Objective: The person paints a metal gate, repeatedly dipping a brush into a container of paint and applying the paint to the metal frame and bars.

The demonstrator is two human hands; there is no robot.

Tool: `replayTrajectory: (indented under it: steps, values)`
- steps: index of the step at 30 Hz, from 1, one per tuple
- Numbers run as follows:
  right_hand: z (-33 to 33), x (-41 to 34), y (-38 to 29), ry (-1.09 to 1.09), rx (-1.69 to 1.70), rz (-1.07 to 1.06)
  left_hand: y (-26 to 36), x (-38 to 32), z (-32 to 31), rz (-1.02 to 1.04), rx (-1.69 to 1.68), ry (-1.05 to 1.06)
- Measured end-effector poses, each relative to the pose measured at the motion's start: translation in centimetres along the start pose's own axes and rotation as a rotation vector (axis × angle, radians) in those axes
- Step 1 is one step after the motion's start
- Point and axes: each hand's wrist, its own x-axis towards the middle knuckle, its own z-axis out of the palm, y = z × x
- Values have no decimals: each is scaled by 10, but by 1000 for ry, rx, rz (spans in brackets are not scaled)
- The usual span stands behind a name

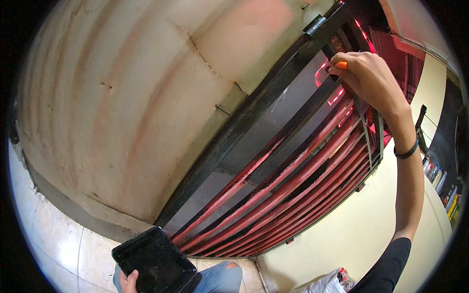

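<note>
A metal-barred gate (285,172) fills the middle of the view, its bars partly red and partly black. High on its frame, my right hand (361,75) pinches a small tool with an orange handle (341,65), probably a paintbrush; its working end is mostly hidden by my fingers. The hand is close against a dark upper bar (311,97). Low in the view, my left hand (129,282) grips the edge of a shallow black tray (154,260), thumb over the rim. Dark residue seems to coat the tray's inside.
A stained cream wall (121,110) with protruding nails borders the gate's black frame (205,172), which has a hinge (315,26). A pale wall (329,223) lies to the right. A white sack (322,282) with bottles sits below; several bottles (439,179) stand at far right. Tiled floor (66,241) shows lower left.
</note>
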Motion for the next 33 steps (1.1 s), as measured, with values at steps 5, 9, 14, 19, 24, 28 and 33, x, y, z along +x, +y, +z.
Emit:
replayTrajectory:
  steps: [5, 9, 14, 19, 24, 28, 33]
  values:
    - [-11, 5, -8, -47, 30, 42, 9, -6, 8, -28, -1, 17]
    - [-29, -12, -15, 2, -23, 52, 10, -4, 7, -16, -6, 3]
    - [-34, -37, -33, 201, 81, 87, 9, -3, 5, -53, -19, 19]
    - [-17, -59, -23, 127, 63, 219, -3, 6, -9, -66, -13, -11]
    - [5, -109, -46, 578, 149, 410, -1, 1, -7, -66, -36, -15]
    - [60, -113, -71, 700, 167, 508, 5, -2, -6, -29, 36, -11]
    - [89, -126, -122, 820, 287, 558, 18, -11, -10, -42, 61, -36]
